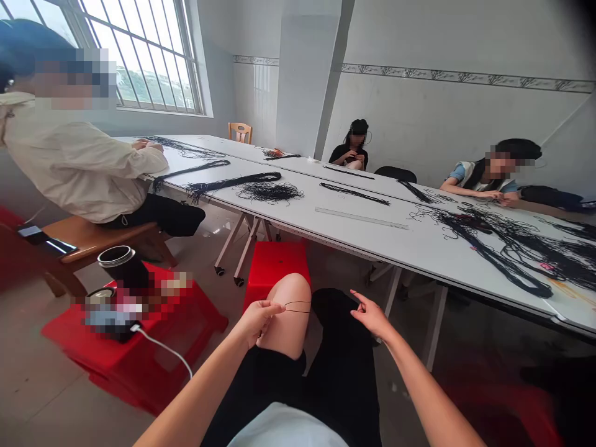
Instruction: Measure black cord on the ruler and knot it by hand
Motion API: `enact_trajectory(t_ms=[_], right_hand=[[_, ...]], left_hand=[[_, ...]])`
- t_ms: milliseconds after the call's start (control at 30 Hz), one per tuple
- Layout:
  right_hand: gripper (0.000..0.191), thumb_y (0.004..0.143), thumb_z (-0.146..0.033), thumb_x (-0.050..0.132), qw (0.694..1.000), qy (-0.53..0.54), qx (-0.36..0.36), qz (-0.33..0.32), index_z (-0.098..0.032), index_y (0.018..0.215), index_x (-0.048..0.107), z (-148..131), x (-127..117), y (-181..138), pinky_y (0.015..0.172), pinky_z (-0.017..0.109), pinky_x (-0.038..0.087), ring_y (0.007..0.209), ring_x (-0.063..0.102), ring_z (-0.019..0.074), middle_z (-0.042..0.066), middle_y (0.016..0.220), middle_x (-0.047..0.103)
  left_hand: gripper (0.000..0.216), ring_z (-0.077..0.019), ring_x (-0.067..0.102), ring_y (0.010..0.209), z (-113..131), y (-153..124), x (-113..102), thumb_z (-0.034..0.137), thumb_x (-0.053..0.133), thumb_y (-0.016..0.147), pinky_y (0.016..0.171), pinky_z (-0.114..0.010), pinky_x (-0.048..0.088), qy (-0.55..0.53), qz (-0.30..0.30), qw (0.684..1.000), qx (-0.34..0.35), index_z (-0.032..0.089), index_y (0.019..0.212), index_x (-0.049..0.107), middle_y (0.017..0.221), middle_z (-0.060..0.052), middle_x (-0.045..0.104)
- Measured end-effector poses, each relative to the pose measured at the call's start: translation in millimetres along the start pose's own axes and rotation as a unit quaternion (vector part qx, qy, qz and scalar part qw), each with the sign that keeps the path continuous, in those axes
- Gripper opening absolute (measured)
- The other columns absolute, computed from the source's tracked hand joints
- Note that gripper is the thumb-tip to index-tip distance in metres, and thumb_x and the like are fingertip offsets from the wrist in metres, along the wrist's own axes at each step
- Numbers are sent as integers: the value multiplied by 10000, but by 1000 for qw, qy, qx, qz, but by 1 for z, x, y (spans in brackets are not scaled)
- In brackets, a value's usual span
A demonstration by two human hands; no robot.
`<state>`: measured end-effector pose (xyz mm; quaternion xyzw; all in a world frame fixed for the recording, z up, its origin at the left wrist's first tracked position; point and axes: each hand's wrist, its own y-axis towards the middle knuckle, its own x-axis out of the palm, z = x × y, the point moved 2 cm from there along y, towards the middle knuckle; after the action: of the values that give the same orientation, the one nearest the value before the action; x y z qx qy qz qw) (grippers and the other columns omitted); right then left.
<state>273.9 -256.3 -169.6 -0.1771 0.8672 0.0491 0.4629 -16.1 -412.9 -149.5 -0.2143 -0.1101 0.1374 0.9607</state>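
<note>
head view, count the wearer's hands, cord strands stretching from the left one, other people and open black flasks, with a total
Hands: 2 (left hand, right hand)
Cord strands: 2
Other people: 3 (person at left, person at back, person at right)
Open black flask: 1
Total: 8

The white table [419, 248] bears bundled and loose black cords [272, 192] and a ruler [362, 218].

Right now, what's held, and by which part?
Left hand pinches thin black cord where two strands emerge; end or middle unclear. Right hand: can't tell.
</note>
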Motion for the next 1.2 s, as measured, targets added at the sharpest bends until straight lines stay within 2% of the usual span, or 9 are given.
enact_trajectory(t_ms=[133, 233, 333, 400, 467, 567, 667, 800, 1200], right_hand=[[560, 750, -180, 500, 997, -53, 49, 42, -117, 1305, 533, 15, -12, 2, 668, 334, 447, 732, 622, 236, 69, 758, 661], [455, 772, -157, 486, 994, -70, 27, 76, -140, 1207, 620, -7, -3, -10, 841, 403, 435, 994, 592, 295, 158, 1082, 635], [380, 850, -158, 415, 995, -29, -68, 70, -234, 1138, 651, -53, 22, -30, 915, 297, 435, 1055, 580, 203, 70, 1144, 626], [366, 896, -164, 353, 976, 84, -190, 70, -222, 1087, 660, -88, 41, -47, 892, 287, 467, 1007, 604, 183, 69, 1079, 647], [356, 918, -179, 337, 957, 149, -235, 82, -218, 1079, 652, -113, 60, -61, 850, 297, 502, 947, 627, 179, 66, 1019, 662], [387, 954, -220, 299, 946, 158, -240, 149, -172, 1250, 545, -132, 85, -75, 954, 354, 469, 1128, 556, 198, 101, 1210, 597], [533, 970, -323, 319, 952, 72, -236, 181, -117, 1457, 249, -136, 109, -81, 1078, 467, 337, 1377, 269, 259, 145, 1480, 320], [773, 939, -481, 361, 949, -49, -256, 179, -89, 1489, -16, -137, 130, -82, 1106, 566, 208, 1419, 54, 317, 171, 1545, 65], [762, 945, -496, 333, 942, -89, -270, 176, -141, 1489, -64, -137, 131, -81, 1106, 526, 232, 1421, 70, 288, 131, 1548, 78]], left_hand=[[399, -44, 136, 408, -2, 5, 0, 442, 770, 513, 434, -245, 51, 4, 26, 1000, -1, 187, 614, 481, 436, 119, 240], [399, -43, 143, 399, -3, 4, 3, 461, 772, 509, 430, -244, 55, 17, 46, 999, 7, 177, 635, 522, 435, 119, 249], [371, -44, 163, 399, -4, 1, 6, 445, 767, 524, 430, -242, 61, 36, 66, 997, 16, 162, 631, 552, 434, 107, 289], [345, -45, 185, 403, -4, -1, 8, 425, 762, 536, 429, -237, 79, 46, 76, 996, 23, 151, 620, 570, 436, 94, 330], [322, -49, 221, 412, -5, -3, 9, 411, 757, 545, 430, -230, 114, 52, 82, 995, 30, 144, 618, 593, 442, 81, 370], [300, -65, 310, 448, -9, -3, 9, 402, 752, 554, 447, -219, 188, 53, 87, 994, 41, 138, 616, 623, 473, 54, 451], [299, -86, 393, 503, -13, -1, 8, 404, 755, 553, 481, -217, 255, 47, 88, 994, 45, 136, 620, 642, 523, 27, 522], [284, -100, 438, 540, -17, 4, 5, 378, 758, 557, 512, -221, 299, 36, 89, 994, 42, 128, 646, 654, 562, 9, 567], [246, -96, 400, 501, -19, 7, 6, 348, 756, 565, 496, -231, 272, 37, 88, 994, 51, 131, 585, 641, 480, 28, 513]])
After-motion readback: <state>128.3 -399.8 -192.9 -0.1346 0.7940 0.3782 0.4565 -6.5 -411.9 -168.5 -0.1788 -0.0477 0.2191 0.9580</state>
